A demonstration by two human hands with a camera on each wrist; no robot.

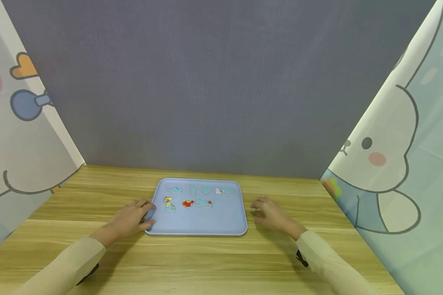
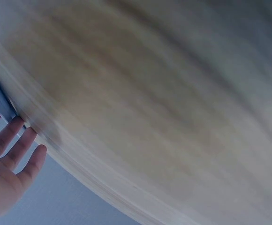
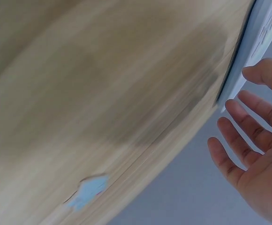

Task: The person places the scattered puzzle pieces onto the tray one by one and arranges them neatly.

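Note:
A pale blue rectangular tray (image 1: 197, 226) lies on the wooden table. Flat, irregular picture pieces sit in it in two rows, among them a red piece (image 1: 188, 203), a yellow-and-blue piece (image 1: 170, 205) and a light blue piece (image 1: 204, 203). My left hand (image 1: 131, 217) is at the tray's left rim, fingertips and thumb reaching its edge, fingers loosely extended. Off the tray's right side, my right hand (image 1: 271, 214) hovers low with fingers spread and slightly bent, holding nothing. The right wrist view shows that hand (image 3: 262, 140) apart from the tray's side (image 3: 239, 61).
Wood-grain tabletop (image 1: 192, 262) surrounds the tray. A grey panel (image 1: 206, 90) rises behind it, and cartoon-printed walls (image 1: 384, 164) flank both sides. A small light blue patch (image 3: 86, 191) shows on the wood in the right wrist view; its kind is unclear.

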